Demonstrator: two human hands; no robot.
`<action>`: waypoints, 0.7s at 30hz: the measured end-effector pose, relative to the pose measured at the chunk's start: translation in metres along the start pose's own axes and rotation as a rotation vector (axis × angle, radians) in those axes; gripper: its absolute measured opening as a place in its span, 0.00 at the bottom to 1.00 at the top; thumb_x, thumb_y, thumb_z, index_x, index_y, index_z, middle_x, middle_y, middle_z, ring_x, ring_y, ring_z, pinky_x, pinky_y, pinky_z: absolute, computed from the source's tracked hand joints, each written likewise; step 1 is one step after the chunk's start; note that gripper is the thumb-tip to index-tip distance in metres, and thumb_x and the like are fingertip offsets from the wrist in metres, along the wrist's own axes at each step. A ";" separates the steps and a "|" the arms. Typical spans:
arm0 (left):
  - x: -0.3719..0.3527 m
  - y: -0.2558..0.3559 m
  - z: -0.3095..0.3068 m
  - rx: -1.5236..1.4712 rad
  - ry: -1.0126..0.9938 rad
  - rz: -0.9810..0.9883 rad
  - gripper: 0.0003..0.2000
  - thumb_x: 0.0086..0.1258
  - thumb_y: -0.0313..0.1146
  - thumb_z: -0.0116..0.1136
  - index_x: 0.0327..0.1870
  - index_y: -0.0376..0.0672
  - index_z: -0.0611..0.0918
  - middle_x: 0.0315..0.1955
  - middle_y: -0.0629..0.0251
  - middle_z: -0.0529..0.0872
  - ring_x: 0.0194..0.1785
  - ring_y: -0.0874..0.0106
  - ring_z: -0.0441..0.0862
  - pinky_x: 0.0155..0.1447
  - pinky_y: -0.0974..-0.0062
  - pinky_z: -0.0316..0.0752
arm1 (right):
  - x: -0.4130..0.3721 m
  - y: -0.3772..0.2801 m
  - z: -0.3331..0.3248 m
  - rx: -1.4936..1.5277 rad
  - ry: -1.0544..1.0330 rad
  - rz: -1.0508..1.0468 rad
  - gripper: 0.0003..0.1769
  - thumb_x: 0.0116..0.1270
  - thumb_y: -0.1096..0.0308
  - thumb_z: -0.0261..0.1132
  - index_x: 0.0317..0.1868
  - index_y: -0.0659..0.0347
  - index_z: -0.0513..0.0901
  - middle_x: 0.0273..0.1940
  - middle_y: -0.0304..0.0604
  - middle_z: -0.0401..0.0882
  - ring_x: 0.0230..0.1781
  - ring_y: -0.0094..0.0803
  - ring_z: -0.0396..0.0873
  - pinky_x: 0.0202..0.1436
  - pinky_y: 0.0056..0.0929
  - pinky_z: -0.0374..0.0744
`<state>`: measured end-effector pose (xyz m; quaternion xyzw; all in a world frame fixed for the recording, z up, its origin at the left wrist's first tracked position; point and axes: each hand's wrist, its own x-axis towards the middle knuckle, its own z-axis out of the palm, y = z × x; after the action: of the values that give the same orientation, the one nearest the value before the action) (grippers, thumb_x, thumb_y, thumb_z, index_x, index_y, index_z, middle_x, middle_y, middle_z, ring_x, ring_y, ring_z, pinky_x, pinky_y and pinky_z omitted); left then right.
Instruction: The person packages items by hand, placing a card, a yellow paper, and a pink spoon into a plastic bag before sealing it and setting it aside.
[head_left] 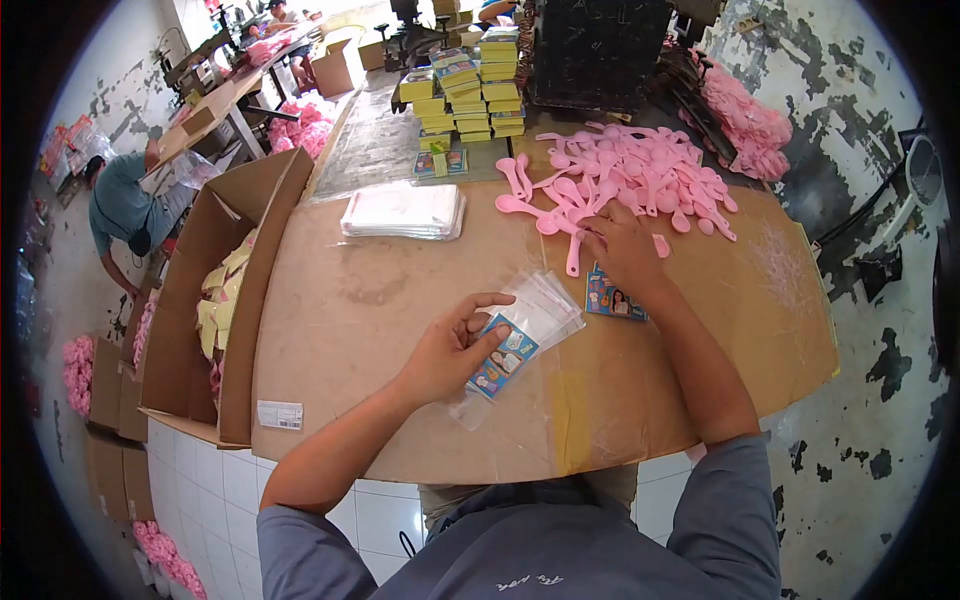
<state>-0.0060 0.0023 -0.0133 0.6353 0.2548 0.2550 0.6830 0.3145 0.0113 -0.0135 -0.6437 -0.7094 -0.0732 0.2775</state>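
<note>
My left hand [455, 350] pinches a blue printed card [503, 355] between thumb and fingers. Beneath it, clear plastic bags [548, 312] lie fanned out on the cardboard-covered table. At the near edge of a heap of pink plastic spoons [640, 170], my right hand [625, 250] has its fingers bent around a pink spoon [573, 255]; the fingertips are partly hidden. Below that hand, a small stack of blue printed cards [612, 300] rests on the table, partly covered by the wrist.
A stack of clear bags [403, 212] lies toward the back. Piled card bundles [465, 90] stand farther off. At left is a long open carton [228, 400] with yellowish pieces inside. Beyond it a person [130, 205] bends over. More pink spoons [745, 120] lie at back right.
</note>
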 end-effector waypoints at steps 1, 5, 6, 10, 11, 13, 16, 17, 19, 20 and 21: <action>0.000 0.001 0.001 -0.005 0.002 0.001 0.20 0.82 0.28 0.58 0.71 0.40 0.72 0.43 0.64 0.91 0.36 0.86 0.83 0.36 0.85 0.74 | 0.000 -0.001 0.000 0.026 -0.021 0.008 0.15 0.69 0.63 0.66 0.53 0.57 0.89 0.48 0.47 0.78 0.54 0.44 0.78 0.58 0.46 0.73; 0.000 0.003 0.001 -0.011 0.019 -0.003 0.20 0.81 0.28 0.59 0.71 0.40 0.73 0.43 0.63 0.91 0.37 0.85 0.84 0.37 0.84 0.75 | 0.002 -0.008 -0.003 0.024 -0.026 -0.001 0.15 0.68 0.64 0.67 0.53 0.60 0.87 0.51 0.48 0.76 0.55 0.46 0.76 0.61 0.46 0.72; 0.000 0.003 0.001 -0.009 0.025 -0.006 0.20 0.81 0.28 0.59 0.71 0.39 0.73 0.44 0.63 0.91 0.39 0.84 0.85 0.38 0.84 0.77 | 0.001 -0.009 -0.003 -0.003 -0.008 -0.014 0.15 0.68 0.65 0.67 0.52 0.61 0.87 0.51 0.49 0.76 0.56 0.46 0.75 0.61 0.46 0.71; 0.001 0.000 0.004 -0.065 0.053 0.045 0.20 0.81 0.27 0.59 0.71 0.39 0.72 0.44 0.62 0.91 0.42 0.82 0.86 0.43 0.81 0.80 | 0.000 -0.010 -0.004 -0.029 0.020 -0.087 0.14 0.67 0.66 0.68 0.50 0.63 0.86 0.52 0.49 0.75 0.55 0.47 0.75 0.62 0.46 0.71; 0.000 0.002 0.006 -0.069 0.064 0.045 0.20 0.81 0.27 0.59 0.71 0.39 0.72 0.43 0.64 0.91 0.41 0.84 0.85 0.41 0.83 0.78 | 0.000 -0.009 -0.002 -0.027 0.030 -0.117 0.14 0.66 0.67 0.67 0.49 0.63 0.86 0.52 0.50 0.75 0.55 0.47 0.75 0.62 0.46 0.71; 0.001 0.002 0.006 -0.062 0.068 0.041 0.20 0.81 0.28 0.59 0.71 0.39 0.72 0.41 0.65 0.91 0.39 0.85 0.83 0.40 0.84 0.77 | 0.000 -0.008 0.000 -0.042 0.036 -0.156 0.13 0.66 0.68 0.67 0.49 0.63 0.85 0.51 0.49 0.75 0.55 0.46 0.75 0.61 0.45 0.71; 0.001 0.000 0.003 -0.028 0.051 0.016 0.20 0.81 0.28 0.59 0.71 0.39 0.72 0.42 0.63 0.91 0.40 0.83 0.84 0.41 0.82 0.78 | 0.001 -0.006 0.003 -0.129 0.030 -0.164 0.12 0.66 0.70 0.66 0.49 0.63 0.84 0.51 0.49 0.76 0.55 0.45 0.75 0.60 0.45 0.71; 0.000 0.004 0.002 -0.016 0.044 -0.001 0.20 0.81 0.27 0.59 0.71 0.38 0.72 0.43 0.61 0.91 0.42 0.81 0.86 0.43 0.80 0.80 | 0.001 -0.005 0.007 -0.188 0.033 -0.149 0.12 0.66 0.70 0.66 0.49 0.62 0.84 0.52 0.48 0.76 0.55 0.45 0.75 0.60 0.45 0.71; 0.000 0.004 0.002 -0.007 0.034 0.007 0.20 0.82 0.28 0.58 0.71 0.38 0.72 0.43 0.60 0.92 0.43 0.80 0.87 0.45 0.79 0.80 | 0.002 -0.008 0.004 -0.195 0.053 -0.113 0.12 0.66 0.71 0.66 0.49 0.62 0.84 0.52 0.48 0.76 0.56 0.44 0.76 0.60 0.45 0.71; 0.001 0.001 0.002 -0.009 0.034 0.032 0.20 0.82 0.28 0.58 0.71 0.38 0.72 0.43 0.60 0.92 0.43 0.80 0.86 0.44 0.80 0.80 | 0.003 -0.010 0.001 -0.140 0.069 -0.092 0.12 0.66 0.71 0.66 0.50 0.61 0.84 0.52 0.48 0.76 0.56 0.44 0.76 0.60 0.44 0.71; 0.001 -0.001 0.002 -0.013 0.035 0.056 0.20 0.82 0.28 0.58 0.71 0.38 0.72 0.43 0.61 0.92 0.42 0.80 0.86 0.44 0.80 0.79 | 0.004 -0.015 -0.006 -0.084 0.083 -0.072 0.13 0.66 0.72 0.66 0.50 0.61 0.84 0.52 0.48 0.76 0.56 0.44 0.76 0.60 0.44 0.71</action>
<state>-0.0043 0.0011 -0.0145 0.6331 0.2474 0.2868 0.6751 0.3018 0.0093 -0.0028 -0.6251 -0.7164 -0.1396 0.2769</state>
